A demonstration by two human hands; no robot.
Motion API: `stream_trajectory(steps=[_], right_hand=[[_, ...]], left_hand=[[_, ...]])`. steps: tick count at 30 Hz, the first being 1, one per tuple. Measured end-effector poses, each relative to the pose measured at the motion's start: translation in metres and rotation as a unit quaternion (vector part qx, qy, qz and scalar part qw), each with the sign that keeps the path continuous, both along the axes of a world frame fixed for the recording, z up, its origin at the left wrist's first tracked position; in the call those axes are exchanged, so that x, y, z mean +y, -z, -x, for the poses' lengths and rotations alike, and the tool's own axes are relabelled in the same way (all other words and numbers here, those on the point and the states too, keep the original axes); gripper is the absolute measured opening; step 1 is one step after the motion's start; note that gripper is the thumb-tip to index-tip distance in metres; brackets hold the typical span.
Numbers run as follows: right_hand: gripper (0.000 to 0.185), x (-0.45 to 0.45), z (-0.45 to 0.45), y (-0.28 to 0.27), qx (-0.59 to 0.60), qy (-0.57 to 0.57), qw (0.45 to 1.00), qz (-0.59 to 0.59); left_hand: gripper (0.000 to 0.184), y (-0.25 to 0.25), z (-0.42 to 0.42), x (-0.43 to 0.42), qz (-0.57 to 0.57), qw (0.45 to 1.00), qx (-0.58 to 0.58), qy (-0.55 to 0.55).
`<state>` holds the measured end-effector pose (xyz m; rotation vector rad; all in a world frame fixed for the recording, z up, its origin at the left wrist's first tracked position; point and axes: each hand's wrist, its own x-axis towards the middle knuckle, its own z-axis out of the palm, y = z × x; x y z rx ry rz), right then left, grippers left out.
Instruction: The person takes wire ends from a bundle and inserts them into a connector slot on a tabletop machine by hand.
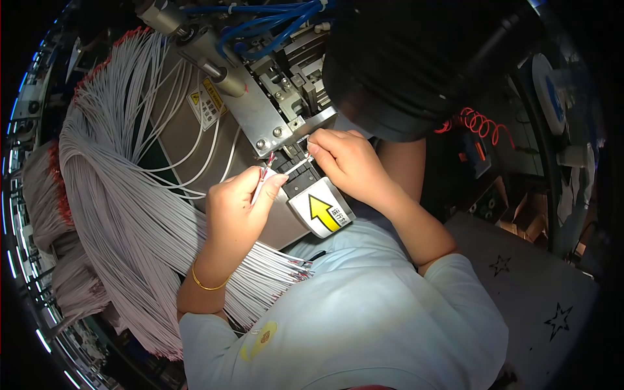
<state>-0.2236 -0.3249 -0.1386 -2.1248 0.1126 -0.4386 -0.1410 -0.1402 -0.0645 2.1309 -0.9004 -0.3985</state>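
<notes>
My left hand (pixel 235 203) is closed in a pinch on a white cable (pixel 258 192) whose thin red and white wire ends (pixel 268 161) stick up past the fingertips. Across the machine's small black feed block (pixel 300 174), my right hand (pixel 348 161) pinches too, thumb against forefinger. A thin white wire (pixel 298 165) runs between the two hands, and a bit of red shows by the right fingertips. What exactly the right fingers grip is mostly covered. Just below the hands is a white machine cover (pixel 320 211) with a yellow arrow.
A large bundle of white cables (pixel 123 188) with red ends hangs over the left side. Metal machine parts (pixel 260 120) and blue air hoses (pixel 276 23) stand beyond the hands. A dark round object (pixel 390 71) blocks the upper right. A red coiled hose (pixel 481 123) hangs at right.
</notes>
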Motion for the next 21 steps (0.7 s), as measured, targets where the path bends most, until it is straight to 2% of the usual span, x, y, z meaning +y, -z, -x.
stream_trajectory(steps=[2,5,10,13,14,17,18,21], right_hand=[[0.013,-0.002,0.000,0.000,0.012,-0.012,1.000,-0.017],[0.012,-0.005,0.001,0.006,0.095,-0.056,0.975,-0.193],[0.011,-0.005,-0.001,-0.001,0.108,-0.025,0.986,-0.122],[0.012,0.003,0.001,-0.009,-0.077,0.060,0.994,0.044],[0.012,0.007,0.000,-0.010,-0.077,0.058,0.994,0.044],[0.011,0.017,-0.004,-0.013,-0.132,-0.035,0.982,-0.129],[0.011,0.016,-0.003,-0.014,-0.132,-0.035,0.982,-0.129],[0.009,0.014,0.002,-0.018,-0.110,-0.084,0.982,-0.126]], left_hand=[[0.024,0.005,-0.003,0.001,-0.038,0.999,0.022,-0.011],[0.024,0.011,-0.007,0.002,-0.061,0.997,0.054,0.002],[0.023,0.013,-0.009,0.003,-0.029,0.994,0.109,-0.004],[0.022,0.011,-0.008,0.003,-0.039,0.990,0.138,-0.006],[0.022,0.010,-0.008,0.004,-0.039,0.990,0.137,-0.007],[0.021,0.008,-0.008,0.005,-0.051,0.991,0.092,0.079],[0.021,0.006,-0.008,0.003,-0.051,0.991,0.092,0.080],[0.021,0.005,-0.002,0.000,0.065,0.967,0.246,0.017]])
